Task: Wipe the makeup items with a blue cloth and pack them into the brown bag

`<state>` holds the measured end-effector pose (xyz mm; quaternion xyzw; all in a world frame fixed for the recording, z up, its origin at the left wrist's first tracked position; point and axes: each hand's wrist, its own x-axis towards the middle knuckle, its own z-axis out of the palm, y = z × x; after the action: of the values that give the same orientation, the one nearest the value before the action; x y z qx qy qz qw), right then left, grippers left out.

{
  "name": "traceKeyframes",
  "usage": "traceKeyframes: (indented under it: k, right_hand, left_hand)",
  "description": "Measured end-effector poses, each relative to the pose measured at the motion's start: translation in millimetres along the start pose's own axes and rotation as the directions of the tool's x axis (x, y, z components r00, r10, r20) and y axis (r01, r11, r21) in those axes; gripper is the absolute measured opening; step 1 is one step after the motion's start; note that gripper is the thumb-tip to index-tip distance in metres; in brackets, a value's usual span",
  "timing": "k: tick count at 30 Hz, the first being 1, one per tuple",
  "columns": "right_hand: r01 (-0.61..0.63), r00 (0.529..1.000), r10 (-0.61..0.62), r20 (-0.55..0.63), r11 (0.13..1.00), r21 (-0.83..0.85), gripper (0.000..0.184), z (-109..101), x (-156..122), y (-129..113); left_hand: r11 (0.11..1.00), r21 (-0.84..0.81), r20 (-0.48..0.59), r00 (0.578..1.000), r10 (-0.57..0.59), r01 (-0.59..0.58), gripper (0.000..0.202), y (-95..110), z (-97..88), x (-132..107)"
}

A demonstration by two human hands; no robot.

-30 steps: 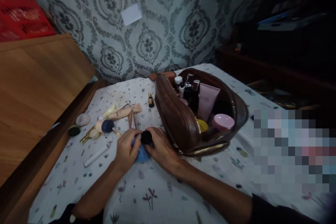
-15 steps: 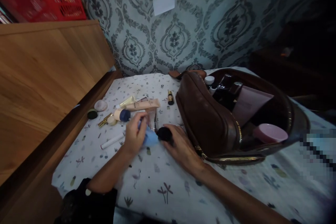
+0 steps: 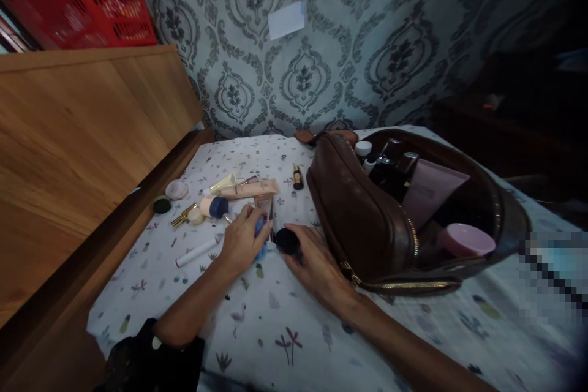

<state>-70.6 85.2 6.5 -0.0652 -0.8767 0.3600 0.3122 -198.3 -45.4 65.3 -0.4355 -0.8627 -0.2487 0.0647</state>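
Observation:
My left hand [image 3: 242, 240] is closed around a small blue item [image 3: 261, 237], mostly hidden by the fingers, so its kind does not show. Close by, my right hand [image 3: 316, 263] grips a round black-lidded container [image 3: 287, 241] between thumb and fingers. Beyond the hands lie a peach squeeze tube [image 3: 255, 188], a pale yellow tube [image 3: 223, 182] and a bottle with a dark blue cap [image 3: 215, 206]. A white pen-like stick [image 3: 197, 252] lies left of my left hand.
An open brown leather bag [image 3: 362, 214] holds a pink tube [image 3: 427, 190], a pink jar [image 3: 468, 240] and bottles. A small black-and-gold bottle [image 3: 297, 177] stands near it. Farther left are small jars [image 3: 177, 189] and a gold tube [image 3: 184, 214]. A wooden panel [image 3: 92, 135] borders the left side.
My left hand has turned over the blue item and now covers more of it, where it spread out flat before. My right hand still grips the black-lidded container. The view has tilted slightly upward.

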Motion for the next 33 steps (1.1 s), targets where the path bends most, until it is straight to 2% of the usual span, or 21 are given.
traceKeyframes:
  k: [2,4,7,10,13,15,19,24,28,31,33]
  right_hand:
    - [-0.002,1.000,0.002,0.009,1.000,0.005,0.041,0,0,0]
    - [-0.008,1.000,0.007,0.025,1.000,0.007,0.041,-2,0,-1]
    - [-0.016,0.999,0.015,0.049,1.000,0.005,0.041,-4,0,-2]
    - [-0.027,0.999,0.027,0.043,1.000,0.014,0.040,-5,0,-3]
    - [-0.034,0.998,0.033,0.049,0.999,0.031,0.040,-6,0,-4]
    - [-0.040,0.998,0.038,0.055,0.998,0.039,0.041,-6,0,-5]
    - [-0.043,0.998,0.041,0.053,0.998,0.038,0.038,-6,0,-5]
    - [-0.023,0.997,0.021,0.068,0.999,0.031,0.043,-6,1,-2]
    - [-0.033,0.998,0.032,0.063,0.999,0.023,0.044,-7,2,-2]
    - [-0.048,0.995,0.046,0.088,0.998,0.026,0.044,-10,3,-4]
    - [-0.057,0.993,0.054,0.101,0.998,0.030,0.043,-11,3,-5]
  left_hand:
    - [0.996,0.086,0.049,0.998,-0.044,0.040,0.024,3,-0.5,-2]
    - [0.993,0.096,0.093,0.993,-0.072,0.063,0.029,3,-3.7,-2]
    - [0.992,0.058,0.145,0.982,-0.122,0.115,0.040,0,-8.6,-1]
    - [0.983,0.008,0.147,0.972,-0.185,0.185,0.053,-6,-9.4,1]
    - [0.974,-0.104,0.160,0.970,-0.181,0.199,0.063,-9,-7.4,3]
    - [0.970,-0.148,0.168,0.971,-0.170,0.196,0.064,-9,-7.0,3]
    - [0.969,-0.117,0.162,0.967,-0.198,0.218,0.054,-3,-9.3,2]
    - [0.967,-0.130,0.126,0.971,-0.204,0.220,0.045,1,-5.6,1]
    - [0.980,-0.168,0.016,0.994,-0.105,0.106,0.023,-6,-4.8,4]
    - [0.991,-0.126,-0.117,0.991,-0.062,0.047,0.017,-19,-20.0,11]
    - [0.994,-0.043,-0.225,0.969,-0.104,0.097,0.021,-33,-35.6,18]
